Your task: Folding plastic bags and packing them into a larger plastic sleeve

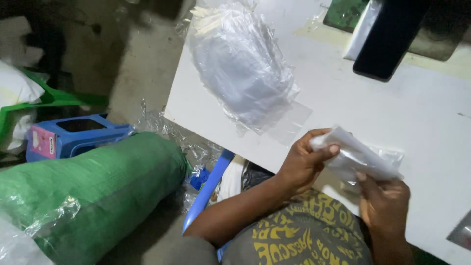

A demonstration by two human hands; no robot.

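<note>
Both hands hold one small clear plastic packet with a white folded item inside [354, 156], raised just above the near edge of the white flat surface [417, 113]. The left hand [304, 162] grips the packet's left end, its fingers [327, 149] curled over the top edge with the thumb pressing on it. The right hand [385, 201] pinches the packet's lower right side from below, fingers closed on the plastic.

Up and to the left of the fingers, a large bundle of clear plastic bags [243, 64] lies on the surface, with a loose transparent sheet spread at its lower edge. Up and to the right of the fingers, a black flat rectangular device [387, 37] leans over the far part of the surface, a green patterned object [346, 12] beside it.

Well to the left of the hands and below the surface edge, a thick green roll of woven material [98, 191] lies on the bare concrete floor [142, 64]. Beyond it stands a blue plastic stool [78, 135], and crumpled clear plastic scraps [169, 130] lie between roll and surface. A blue plastic chair edge [208, 189] shows under the left forearm.
</note>
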